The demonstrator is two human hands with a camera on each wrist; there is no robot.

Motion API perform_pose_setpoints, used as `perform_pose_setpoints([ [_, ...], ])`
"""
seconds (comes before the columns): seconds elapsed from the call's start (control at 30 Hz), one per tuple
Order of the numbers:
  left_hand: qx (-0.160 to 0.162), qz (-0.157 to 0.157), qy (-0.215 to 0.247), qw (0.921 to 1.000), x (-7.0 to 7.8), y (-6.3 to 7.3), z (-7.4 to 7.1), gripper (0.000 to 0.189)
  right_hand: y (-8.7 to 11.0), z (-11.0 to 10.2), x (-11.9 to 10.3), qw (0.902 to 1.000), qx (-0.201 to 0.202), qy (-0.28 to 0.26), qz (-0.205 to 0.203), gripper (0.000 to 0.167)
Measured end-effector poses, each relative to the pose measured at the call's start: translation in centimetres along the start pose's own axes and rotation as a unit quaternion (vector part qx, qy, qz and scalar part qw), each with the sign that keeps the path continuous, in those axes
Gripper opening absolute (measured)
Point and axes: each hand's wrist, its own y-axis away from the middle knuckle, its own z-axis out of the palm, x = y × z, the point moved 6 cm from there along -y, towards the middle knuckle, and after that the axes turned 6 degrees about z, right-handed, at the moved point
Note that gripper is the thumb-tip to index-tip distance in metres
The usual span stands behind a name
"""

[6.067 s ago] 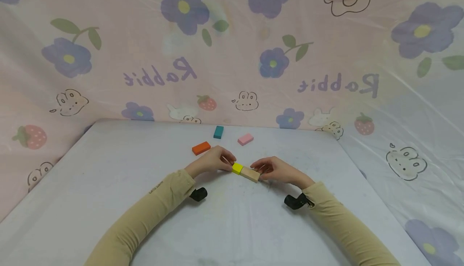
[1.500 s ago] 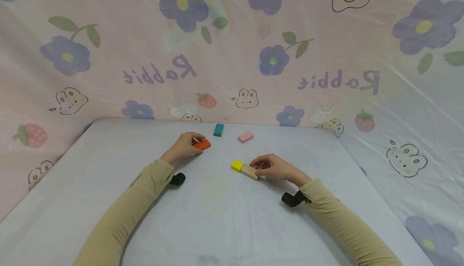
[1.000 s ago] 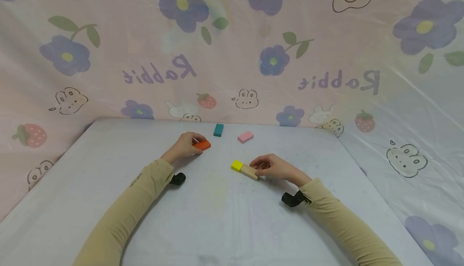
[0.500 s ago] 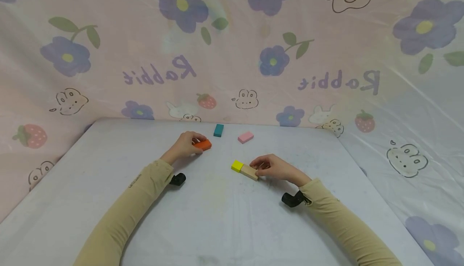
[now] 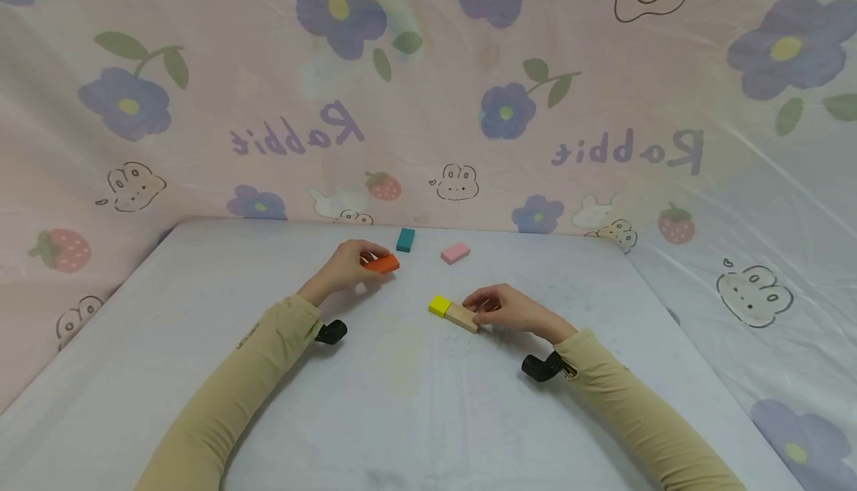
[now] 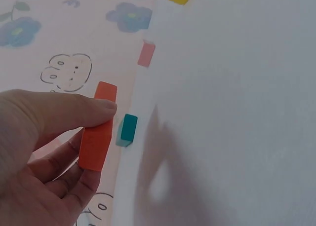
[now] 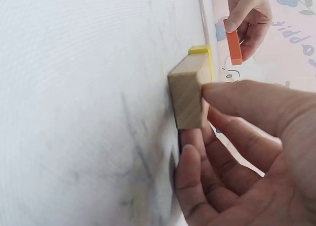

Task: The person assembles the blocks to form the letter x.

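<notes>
An orange wooden block [image 6: 97,137] is pinched between the thumb and fingers of my left hand [image 5: 347,264], and it is raised off the tabletop, its shadow apart from it in the left wrist view. My right hand [image 5: 515,309] grips the near end of a plain wood block [image 7: 188,93] between thumb and fingers. This block lies on the table, and a yellow block [image 5: 439,306] sits against its far end. Part of the yellow block is hidden behind the plain one in the right wrist view.
A teal block [image 5: 405,239] lies near the table's back edge, just beyond my left hand. To its right is a pink block [image 5: 455,253]. The white tabletop [image 5: 402,402] meets a patterned curtain [image 5: 415,126] at the back.
The left hand has gone from the yellow block to the orange block, and has just lifted it slightly up and to the right. The right hand stays on the plain block.
</notes>
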Motion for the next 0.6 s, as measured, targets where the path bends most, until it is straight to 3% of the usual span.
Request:
perform_pose_setpoints([
  [0.23,0.001,0.03,-0.01,0.9995,1.6,0.1,0.6,0.043,0.0,0.0,0.1,1.0,0.001,0.003,0.005,0.035],
  [0.6,-0.01,0.043,-0.01,0.999,3.9,0.9,2.0,0.042,-0.1,0.0,0.3,0.9999,0.003,0.008,0.005,0.035],
])
